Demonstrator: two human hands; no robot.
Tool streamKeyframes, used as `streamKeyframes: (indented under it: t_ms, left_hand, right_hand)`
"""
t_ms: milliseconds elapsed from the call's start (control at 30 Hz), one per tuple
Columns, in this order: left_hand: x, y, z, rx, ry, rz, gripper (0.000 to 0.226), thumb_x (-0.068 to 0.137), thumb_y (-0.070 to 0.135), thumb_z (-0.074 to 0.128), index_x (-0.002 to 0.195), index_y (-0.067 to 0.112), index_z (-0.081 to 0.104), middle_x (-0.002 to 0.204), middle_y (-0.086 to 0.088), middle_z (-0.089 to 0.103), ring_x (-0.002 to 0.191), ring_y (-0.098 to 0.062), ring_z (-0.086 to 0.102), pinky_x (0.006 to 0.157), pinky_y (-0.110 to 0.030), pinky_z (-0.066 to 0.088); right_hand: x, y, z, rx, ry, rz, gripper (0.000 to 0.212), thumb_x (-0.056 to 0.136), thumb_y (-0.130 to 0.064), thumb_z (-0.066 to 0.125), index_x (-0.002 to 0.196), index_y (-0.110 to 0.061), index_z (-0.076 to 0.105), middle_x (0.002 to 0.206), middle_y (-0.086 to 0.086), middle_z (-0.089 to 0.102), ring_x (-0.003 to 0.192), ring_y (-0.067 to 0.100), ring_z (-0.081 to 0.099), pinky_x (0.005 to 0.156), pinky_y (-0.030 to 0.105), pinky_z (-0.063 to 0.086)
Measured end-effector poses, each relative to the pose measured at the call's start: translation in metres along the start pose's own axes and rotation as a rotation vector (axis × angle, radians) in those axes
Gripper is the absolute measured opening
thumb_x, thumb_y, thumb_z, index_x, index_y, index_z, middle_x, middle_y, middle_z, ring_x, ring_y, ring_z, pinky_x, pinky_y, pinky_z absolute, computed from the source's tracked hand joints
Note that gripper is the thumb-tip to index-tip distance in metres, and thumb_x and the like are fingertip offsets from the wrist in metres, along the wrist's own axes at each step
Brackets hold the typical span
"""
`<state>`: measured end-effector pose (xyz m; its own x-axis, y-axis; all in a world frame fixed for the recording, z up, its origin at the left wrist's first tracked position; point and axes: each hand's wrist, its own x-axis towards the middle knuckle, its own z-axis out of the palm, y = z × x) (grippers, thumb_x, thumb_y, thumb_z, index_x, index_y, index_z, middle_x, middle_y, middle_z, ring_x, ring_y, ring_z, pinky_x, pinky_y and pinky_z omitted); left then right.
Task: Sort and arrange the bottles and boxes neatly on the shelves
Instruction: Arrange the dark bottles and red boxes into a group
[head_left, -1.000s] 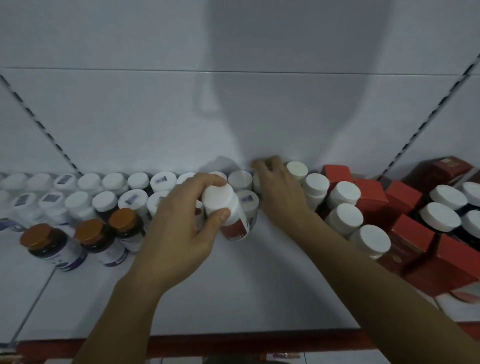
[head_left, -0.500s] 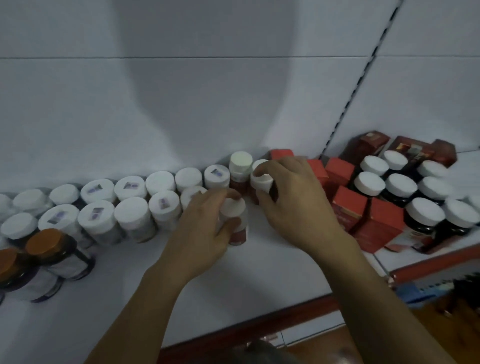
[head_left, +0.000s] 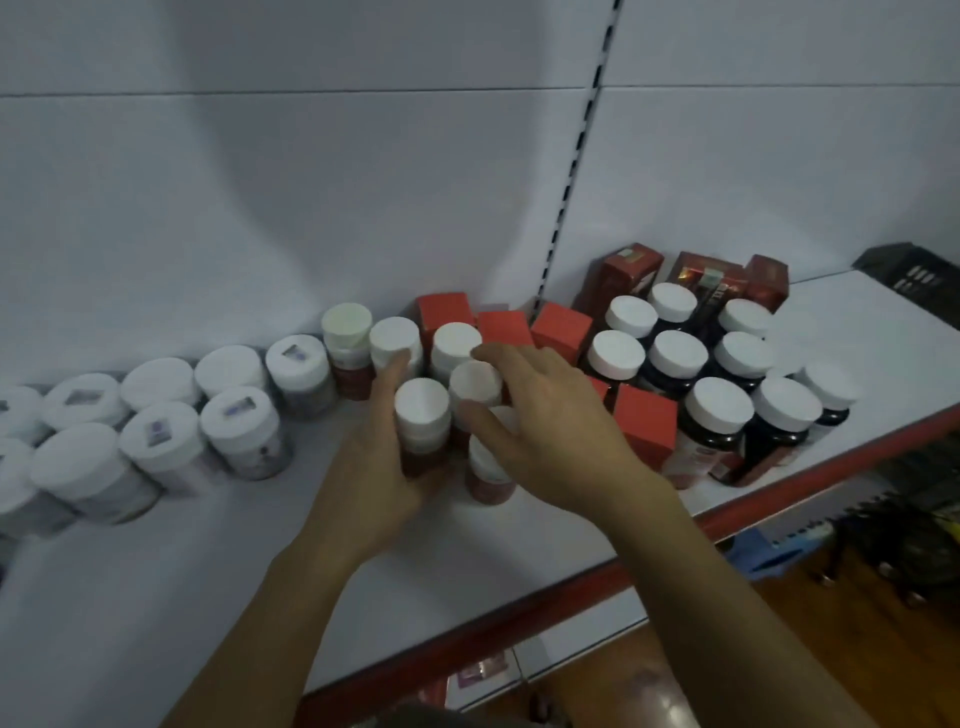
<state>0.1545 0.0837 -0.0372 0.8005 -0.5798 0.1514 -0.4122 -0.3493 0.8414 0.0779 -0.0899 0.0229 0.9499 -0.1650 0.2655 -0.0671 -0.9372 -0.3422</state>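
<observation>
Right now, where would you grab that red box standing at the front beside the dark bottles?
Near its top, coming from above and the front. The red box stands upright, with a dark bottle close on one side and the right hand crowding the other. Its top and front face are free, so pinching front and back there looks easiest.

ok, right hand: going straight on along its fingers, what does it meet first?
The white-capped bottles directly in front of the right hand, which points left and back. Whether it touches them is unclear. Just beyond is the bottle gripped by the left hand.
</observation>
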Motion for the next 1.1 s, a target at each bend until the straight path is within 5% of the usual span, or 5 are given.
streamKeyframes:
  t_ms: [133, 467, 767, 933, 1100]
  left_hand:
    - [0.002, 0.003, 0.028, 0.033, 0.032, -0.096, 0.086, 0.065, 0.040, 0.091, 0.136, 0.046, 0.044, 0.120, 0.028, 0.064, 0.110, -0.005, 0.065, 0.087, -0.034, 0.054]
    - [0.008, 0.035, 0.096, -0.161, 0.175, -0.161, 0.104, 0.048, 0.079, 0.083, 0.136, 0.032, 0.053, 0.126, 0.020, 0.065, 0.115, -0.002, 0.062, 0.095, -0.037, 0.053]
    - [0.015, 0.047, 0.129, -0.064, 0.223, -0.200, 0.098, 0.056, 0.073, 0.085, 0.140, 0.038, 0.049, 0.131, 0.020, 0.063, 0.122, -0.010, 0.060, 0.101, -0.048, 0.050]
    - [0.002, 0.060, 0.110, 0.105, 0.137, -0.232, 0.081, 0.072, 0.042, 0.086, 0.134, 0.058, 0.036, 0.133, 0.027, 0.056, 0.118, 0.000, 0.057, 0.096, -0.029, 0.048]
    - [-0.024, 0.050, 0.063, 0.481, 0.106, -0.365, 0.069, 0.091, 0.031, 0.072, 0.151, 0.023, 0.039, 0.149, 0.001, 0.049, 0.128, -0.018, 0.053, 0.100, -0.032, 0.045]
  right_hand:
    - [0.005, 0.013, 0.014, 0.010, 0.094, -0.026, 0.044, 0.098, -0.038, 0.031, 0.126, -0.021, 0.060, 0.120, -0.001, 0.066, 0.100, 0.026, 0.058, 0.079, 0.043, 0.040]
    - [0.020, 0.060, 0.004, -0.016, 0.110, -0.203, 0.025, 0.100, -0.030, 0.046, 0.102, -0.017, 0.067, 0.101, 0.005, 0.066, 0.083, 0.029, 0.062, 0.071, 0.036, 0.036]
    - [0.015, 0.086, -0.026, -0.102, 0.010, -0.292, 0.026, 0.089, -0.010, 0.052, 0.113, -0.013, 0.061, 0.112, 0.012, 0.061, 0.088, 0.033, 0.061, 0.068, 0.037, 0.029]
    - [0.016, 0.098, -0.032, 0.008, -0.007, -0.332, 0.029, 0.088, -0.013, 0.055, 0.116, -0.016, 0.061, 0.116, 0.006, 0.060, 0.095, 0.029, 0.057, 0.072, 0.038, 0.043]
    - [0.039, 0.092, -0.043, 0.082, -0.005, -0.351, 0.021, 0.096, -0.019, 0.050, 0.113, -0.016, 0.062, 0.107, 0.008, 0.062, 0.099, 0.033, 0.058, 0.080, 0.044, 0.050]
